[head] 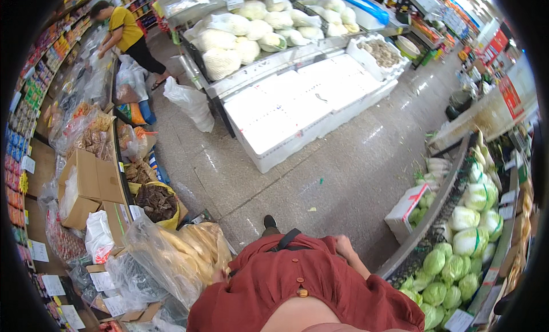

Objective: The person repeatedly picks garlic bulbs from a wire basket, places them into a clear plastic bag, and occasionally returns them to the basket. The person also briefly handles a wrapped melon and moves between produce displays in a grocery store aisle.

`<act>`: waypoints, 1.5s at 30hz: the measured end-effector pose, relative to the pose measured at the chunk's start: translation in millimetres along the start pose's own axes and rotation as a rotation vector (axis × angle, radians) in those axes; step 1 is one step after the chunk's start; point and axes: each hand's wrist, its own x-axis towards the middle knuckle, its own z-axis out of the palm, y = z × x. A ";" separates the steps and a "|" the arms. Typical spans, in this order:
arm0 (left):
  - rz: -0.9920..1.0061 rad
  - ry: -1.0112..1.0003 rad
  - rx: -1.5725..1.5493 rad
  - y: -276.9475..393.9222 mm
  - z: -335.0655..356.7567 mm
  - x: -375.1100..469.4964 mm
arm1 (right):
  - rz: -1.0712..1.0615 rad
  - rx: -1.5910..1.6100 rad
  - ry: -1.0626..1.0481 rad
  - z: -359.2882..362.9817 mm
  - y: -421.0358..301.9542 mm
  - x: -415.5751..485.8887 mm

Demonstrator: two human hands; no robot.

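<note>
At my right side hangs my right hand [344, 247], partly hidden by the loose red shirt [279, 272]; its fingers are not clear. My left hand [220, 274] is a blur beside the shirt, close to a large clear plastic bag [201, 250] of long tan dried food. Whether it touches the bag I cannot tell. Ahead on the floor stand white foam boxes [283, 109] with flat lids. Behind them, a stand holds pale cabbages [240, 36] in foam nets. To the right, a curved shelf carries round green cabbages [441, 267] and banded napa cabbages [469, 239].
A person in a yellow shirt [126, 27] leans over the left counter. A white sack [188, 102] stands in the aisle. Cardboard boxes [92, 182] and a yellow sack of dark dried goods [158, 203] line the left. A white carton [405, 212] juts out at right.
</note>
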 end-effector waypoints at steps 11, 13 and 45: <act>0.500 -0.350 0.425 316.6 329.3 16.0 | 0.646 -0.237 -0.441 22.2 178.6 36.9; 0.507 -0.358 0.509 337.8 363.4 17.4 | 0.596 -0.264 -0.411 18.7 168.6 87.8; 1.641 -0.243 0.988 856.2 767.7 110.9 | -0.135 0.369 0.309 -115.2 -668.2 819.6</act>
